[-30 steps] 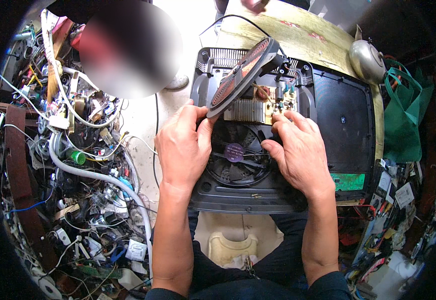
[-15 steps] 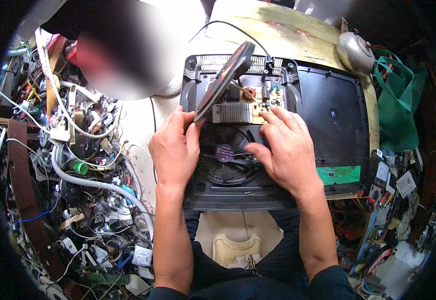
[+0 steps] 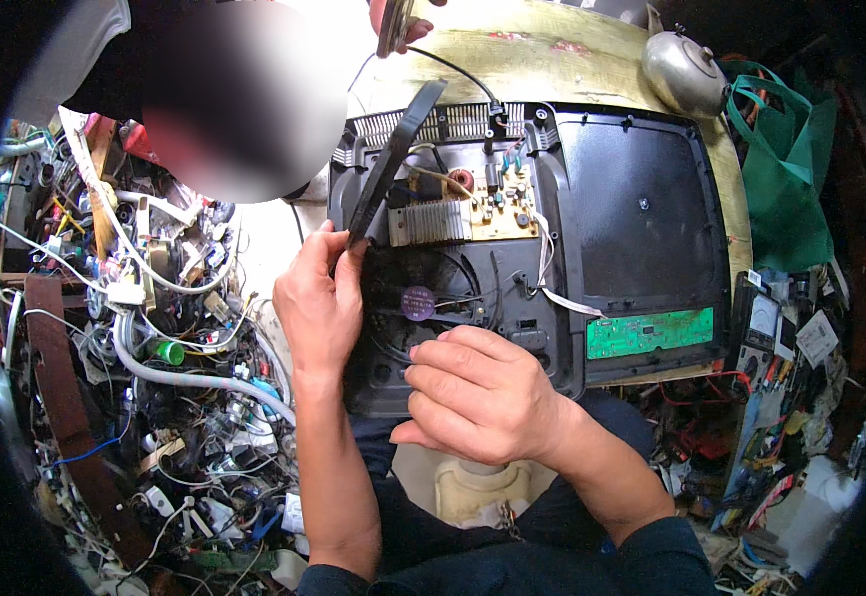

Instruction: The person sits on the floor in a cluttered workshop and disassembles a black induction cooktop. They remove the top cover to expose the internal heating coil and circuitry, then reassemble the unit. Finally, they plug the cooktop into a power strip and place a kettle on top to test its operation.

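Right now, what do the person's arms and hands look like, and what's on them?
The left hand and right hand are bare, with no gloves or watch visible. The forearms are uncovered too. Dark, bluish sleeves end near the elbows.

Fan [image 3: 416, 304] before heat sink [image 3: 430, 224]

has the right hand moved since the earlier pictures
Yes: judged against the yellow circuit board, the right hand has moved down the picture and left, away from the board.
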A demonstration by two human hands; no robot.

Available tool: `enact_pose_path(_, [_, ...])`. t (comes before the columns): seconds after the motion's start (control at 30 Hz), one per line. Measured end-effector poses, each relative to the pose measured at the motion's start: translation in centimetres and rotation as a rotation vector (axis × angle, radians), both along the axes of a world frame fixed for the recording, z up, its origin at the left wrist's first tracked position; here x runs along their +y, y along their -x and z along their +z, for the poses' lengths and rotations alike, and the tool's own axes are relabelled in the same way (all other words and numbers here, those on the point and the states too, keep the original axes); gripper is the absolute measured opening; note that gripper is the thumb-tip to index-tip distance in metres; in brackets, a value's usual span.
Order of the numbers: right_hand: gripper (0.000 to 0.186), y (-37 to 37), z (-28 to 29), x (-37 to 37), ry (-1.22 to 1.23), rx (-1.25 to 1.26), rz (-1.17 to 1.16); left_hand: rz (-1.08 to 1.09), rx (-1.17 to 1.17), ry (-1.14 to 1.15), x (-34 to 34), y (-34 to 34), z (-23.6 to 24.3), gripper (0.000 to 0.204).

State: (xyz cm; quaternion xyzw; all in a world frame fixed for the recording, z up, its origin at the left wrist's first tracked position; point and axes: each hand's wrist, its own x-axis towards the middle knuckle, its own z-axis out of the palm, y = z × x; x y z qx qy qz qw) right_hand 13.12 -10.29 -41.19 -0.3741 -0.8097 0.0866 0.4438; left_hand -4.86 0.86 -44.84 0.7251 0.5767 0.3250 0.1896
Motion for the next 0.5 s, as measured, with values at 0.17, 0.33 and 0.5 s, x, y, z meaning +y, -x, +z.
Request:
enact_pose_path(0.17, [0.033,-0.10,-0.21,-0.28,0.020,0.032,0.021,0.023,-0.002,0.032,-0.05,-0.19,0.28,0.011])
enact_pose_path(0.33, [0.034,-0.20,-0.25,-0.47,0.012,0.069,0.056,0.009,-0.006,0.013,0.06,-0.16,0.18,0.011])
enact_pose_path(0.5, [0.035,-0.21,0.16,-0.65,0.028,0.070,0.092,0.045,-0.002,0.066,-0.02,-0.34,0.57,0.010])
